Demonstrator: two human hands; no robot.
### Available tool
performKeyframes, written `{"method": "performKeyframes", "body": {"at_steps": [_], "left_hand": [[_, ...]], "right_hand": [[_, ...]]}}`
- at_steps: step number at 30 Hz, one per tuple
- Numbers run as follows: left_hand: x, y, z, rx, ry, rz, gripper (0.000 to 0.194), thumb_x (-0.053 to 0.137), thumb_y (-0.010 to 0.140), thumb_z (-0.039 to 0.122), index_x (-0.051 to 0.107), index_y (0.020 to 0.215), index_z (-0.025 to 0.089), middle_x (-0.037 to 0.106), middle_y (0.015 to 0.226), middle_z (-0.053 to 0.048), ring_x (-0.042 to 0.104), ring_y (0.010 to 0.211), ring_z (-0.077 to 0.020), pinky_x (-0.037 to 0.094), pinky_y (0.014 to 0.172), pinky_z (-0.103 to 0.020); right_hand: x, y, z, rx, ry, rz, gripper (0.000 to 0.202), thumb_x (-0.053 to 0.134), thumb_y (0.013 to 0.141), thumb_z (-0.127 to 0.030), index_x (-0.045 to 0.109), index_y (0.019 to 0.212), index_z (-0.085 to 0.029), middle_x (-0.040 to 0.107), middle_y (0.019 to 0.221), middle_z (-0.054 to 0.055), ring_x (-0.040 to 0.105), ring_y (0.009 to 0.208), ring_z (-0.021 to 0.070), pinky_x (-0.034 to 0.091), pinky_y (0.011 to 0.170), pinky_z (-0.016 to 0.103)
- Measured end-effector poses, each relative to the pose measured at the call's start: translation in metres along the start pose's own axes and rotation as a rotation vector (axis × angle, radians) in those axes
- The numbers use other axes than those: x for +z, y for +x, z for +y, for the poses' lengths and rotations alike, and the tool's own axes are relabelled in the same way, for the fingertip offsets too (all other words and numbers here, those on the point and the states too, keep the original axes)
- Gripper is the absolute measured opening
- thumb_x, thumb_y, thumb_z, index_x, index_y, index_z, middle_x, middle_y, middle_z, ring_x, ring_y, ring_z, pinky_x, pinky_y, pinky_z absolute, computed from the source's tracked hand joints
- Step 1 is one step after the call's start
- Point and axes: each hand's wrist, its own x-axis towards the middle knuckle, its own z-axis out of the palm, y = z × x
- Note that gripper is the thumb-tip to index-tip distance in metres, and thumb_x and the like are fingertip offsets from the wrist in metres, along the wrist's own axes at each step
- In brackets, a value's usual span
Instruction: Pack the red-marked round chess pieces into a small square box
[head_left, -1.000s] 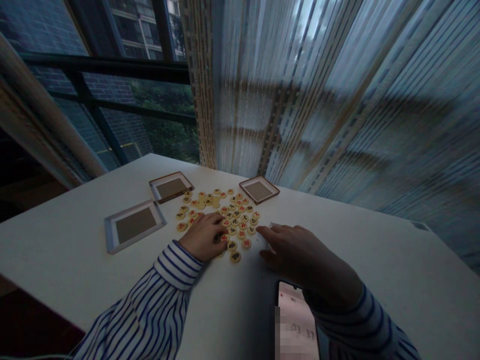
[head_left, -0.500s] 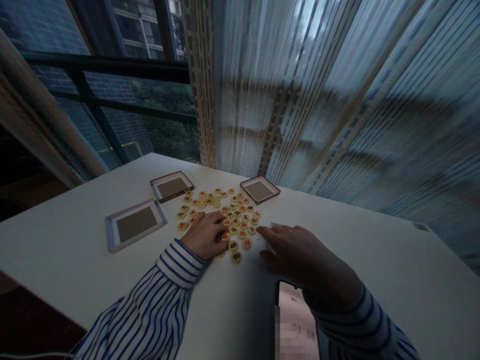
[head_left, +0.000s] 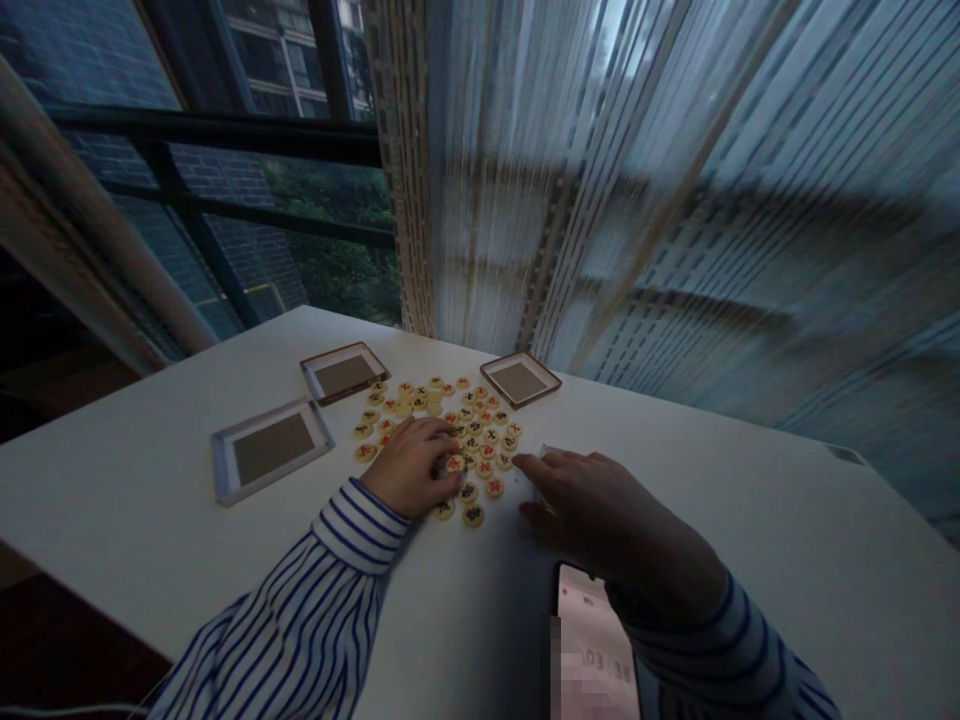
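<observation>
Round wooden Chinese chess pieces (head_left: 491, 436), with red or black characters, lie spread over the white table (head_left: 450, 620). A few of them show plain faces. My left hand (head_left: 412, 470) is over the near left part of the spread, fingers stretched out and thumb apart. Just at the gap between its thumb and fingers is a red-marked chess piece (head_left: 455, 463). My right hand (head_left: 600, 510) is to the right of the pieces, around a clear plastic box (head_left: 546, 450) that it mostly hides. Its index fingertip reaches near the outer pieces.
Shallow box trays stand around the pieces: a pale one (head_left: 217, 465) at left, a brown-rimmed one (head_left: 307, 372) behind it, another (head_left: 556, 385) at back right. A phone (head_left: 596, 640) lies by my right forearm. Curtains (head_left: 570, 200) hang behind the table.
My left hand's fingers have spread and shifted slightly forward, and the red-marked piece beside the thumb has moved a little away. A black-marked piece below the thumb shows more fully. My right hand stays put.
</observation>
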Motion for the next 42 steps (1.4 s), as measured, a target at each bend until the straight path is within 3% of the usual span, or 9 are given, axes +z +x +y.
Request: {"method": "performKeyframes", "body": {"at_steps": [4, 13, 20, 26, 31, 36, 42], "left_hand": [[-0.001, 0.001, 0.001, 0.003, -0.106, 0.104, 0.025, 0.055, 0.073, 0.029, 0.065, 0.094, 0.017, 0.066, 0.103, -0.009, 0.058, 0.098, -0.0229, 0.044, 0.090, -0.040], [-0.006, -0.001, 0.013, -0.128, -0.435, 0.237, 0.031, 0.057, 0.074, 0.033, 0.063, 0.099, 0.014, 0.070, 0.081, -0.005, 0.064, 0.075, -0.0168, 0.051, 0.074, -0.030], [0.000, -0.002, 0.027, -0.196, -0.996, 0.119, 0.036, 0.066, 0.068, 0.036, 0.061, 0.096, 0.015, 0.070, 0.087, -0.007, 0.065, 0.079, -0.0176, 0.053, 0.073, -0.031], [0.000, -0.003, 0.038, -0.224, -1.377, 0.009, 0.033, 0.073, 0.062, 0.031, 0.058, 0.087, 0.016, 0.071, 0.076, -0.004, 0.067, 0.073, -0.0178, 0.054, 0.073, -0.033], [-0.003, -0.002, 0.042, -0.247, -1.451, 0.017, 0.032, 0.077, 0.056, 0.026, 0.062, 0.083, 0.016, 0.070, 0.074, -0.002, 0.067, 0.069, -0.0176, 0.054, 0.071, -0.033], [-0.001, -0.003, 0.043, -0.255, -1.476, 0.033, 0.037, 0.077, 0.055, 0.029, 0.066, 0.088, 0.016, 0.070, 0.068, -0.001, 0.066, 0.065, -0.0174, 0.054, 0.067, -0.033], [-0.001, -0.006, 0.049, -0.232, -1.476, 0.094, 0.042, 0.078, 0.055, 0.033, 0.069, 0.093, 0.018, 0.070, 0.084, -0.004, 0.063, 0.067, -0.0147, 0.052, 0.067, -0.030]], "right_hand": [[0.000, 0.000, 0.000, 0.000, 0.001, -0.006, 0.030, 0.046, 0.082, -0.030, 0.050, 0.111, -0.021, 0.064, 0.097, 0.010, 0.060, 0.090, 0.0233, 0.041, 0.069, 0.032], [0.001, 0.001, -0.002, -0.025, -0.012, 0.055, 0.023, 0.047, 0.082, -0.028, 0.052, 0.104, -0.020, 0.065, 0.093, 0.008, 0.061, 0.084, 0.0227, 0.041, 0.067, 0.032], [-0.006, 0.004, -0.005, -0.098, 0.017, 0.254, 0.017, 0.039, 0.090, -0.024, 0.056, 0.091, -0.019, 0.064, 0.084, 0.005, 0.059, 0.078, 0.0172, 0.036, 0.063, 0.026], [-0.008, 0.002, -0.003, -0.183, 0.135, 0.309, 0.022, 0.039, 0.092, -0.027, 0.060, 0.091, -0.019, 0.063, 0.082, 0.004, 0.057, 0.076, 0.0134, 0.034, 0.063, 0.024], [-0.006, 0.000, -0.001, -0.219, 0.246, 0.350, 0.023, 0.040, 0.092, -0.029, 0.061, 0.097, -0.019, 0.063, 0.083, 0.004, 0.057, 0.076, 0.0128, 0.036, 0.064, 0.022], [-0.010, -0.003, -0.004, -0.169, 0.195, 0.392, 0.023, 0.043, 0.090, -0.030, 0.061, 0.099, -0.019, 0.064, 0.085, 0.005, 0.058, 0.081, 0.0144, 0.039, 0.070, 0.024], [-0.017, -0.012, -0.009, -0.108, 0.126, 0.393, 0.025, 0.048, 0.088, -0.032, 0.061, 0.105, -0.019, 0.066, 0.091, 0.007, 0.060, 0.087, 0.0171, 0.042, 0.074, 0.026]]}}
